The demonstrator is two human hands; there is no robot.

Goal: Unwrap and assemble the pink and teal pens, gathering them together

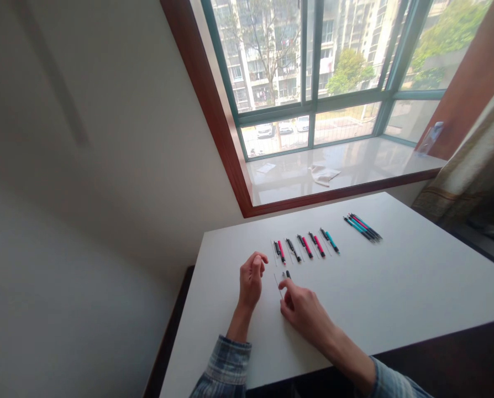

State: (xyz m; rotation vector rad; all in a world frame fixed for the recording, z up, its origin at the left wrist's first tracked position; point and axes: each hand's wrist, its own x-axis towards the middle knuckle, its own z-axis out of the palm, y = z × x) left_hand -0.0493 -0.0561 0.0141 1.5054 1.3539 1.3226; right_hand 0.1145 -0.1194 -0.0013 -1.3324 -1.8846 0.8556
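Note:
My left hand (251,279) is over the left part of the white table (413,287), its fingers curled in; whatever they hold, if anything, is hidden. Lower and to the right, my right hand (305,309) rests at the tabletop with thumb and index finger apart. Its fingertips are beside a thin pen refill (276,280), and I cannot tell whether they touch it. Just beyond the index finger lies a small black pen part (288,274). Farther back, several taken-apart pens lie in a row, among them a pink barrel (281,252) and a teal barrel (332,242).
A bundle of teal, pink and black pens (362,228) lies at the back right of the table. Behind the table is a window sill (288,179) with a crumpled cloth (324,174) and a clear bottle (430,138). A wall (106,193) runs along the left.

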